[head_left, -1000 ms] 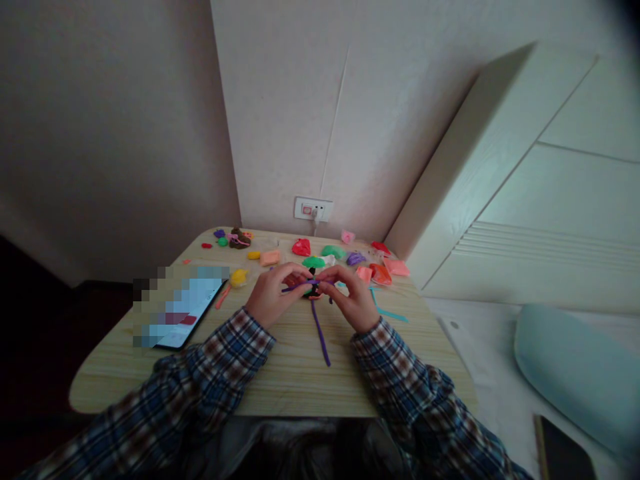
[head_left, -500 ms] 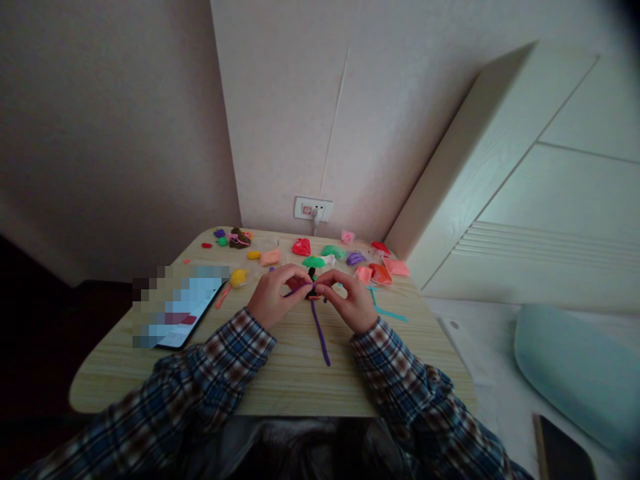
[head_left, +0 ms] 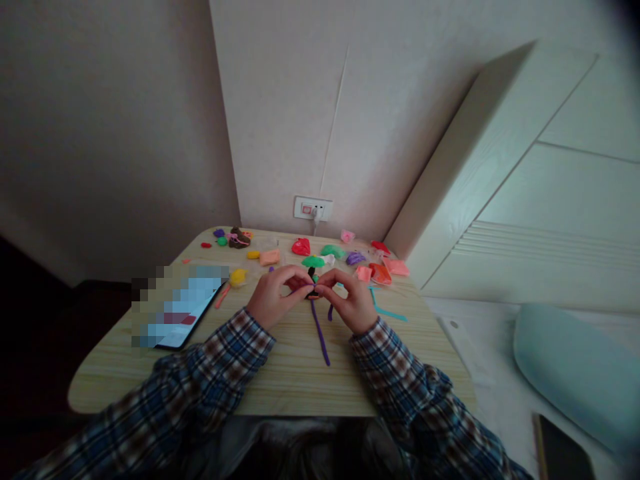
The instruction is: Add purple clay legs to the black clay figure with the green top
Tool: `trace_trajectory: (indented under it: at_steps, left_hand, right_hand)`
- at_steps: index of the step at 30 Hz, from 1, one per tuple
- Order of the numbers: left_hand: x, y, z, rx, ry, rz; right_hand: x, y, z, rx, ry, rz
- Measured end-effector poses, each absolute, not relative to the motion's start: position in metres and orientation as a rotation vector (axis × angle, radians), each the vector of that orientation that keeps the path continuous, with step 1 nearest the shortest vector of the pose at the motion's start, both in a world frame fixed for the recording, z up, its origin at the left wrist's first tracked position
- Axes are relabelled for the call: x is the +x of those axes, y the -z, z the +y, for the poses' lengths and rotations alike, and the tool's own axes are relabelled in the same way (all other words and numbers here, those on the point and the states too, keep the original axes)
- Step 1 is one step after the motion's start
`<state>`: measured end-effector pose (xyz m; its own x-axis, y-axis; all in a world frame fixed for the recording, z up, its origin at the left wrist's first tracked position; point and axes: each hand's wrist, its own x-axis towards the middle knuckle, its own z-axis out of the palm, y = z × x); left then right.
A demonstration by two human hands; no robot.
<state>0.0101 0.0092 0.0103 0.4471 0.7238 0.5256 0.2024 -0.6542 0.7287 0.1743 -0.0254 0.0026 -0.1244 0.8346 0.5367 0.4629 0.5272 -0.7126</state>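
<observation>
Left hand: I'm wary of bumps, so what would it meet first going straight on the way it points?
Probably the right hand: its fingers sit almost against those of the left hand. The black piece looks close to that line too, but depth is unclear.

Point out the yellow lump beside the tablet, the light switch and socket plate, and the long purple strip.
yellow lump (head_left: 239, 278): head view, middle of its rounded body
switch and socket plate (head_left: 299, 207): head view, left part of its face
long purple strip (head_left: 320, 337): head view, midway along its bare length
</observation>
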Motion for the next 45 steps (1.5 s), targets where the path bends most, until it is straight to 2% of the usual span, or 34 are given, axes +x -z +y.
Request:
trace_trajectory:
  at_steps: [45]
  left_hand:
    - [0.0097,-0.0061,0.0132,1.968,-1.15,0.742]
  right_hand:
    - [0.1737,-0.004,-0.0266,-1.075,-0.582,-1.692]
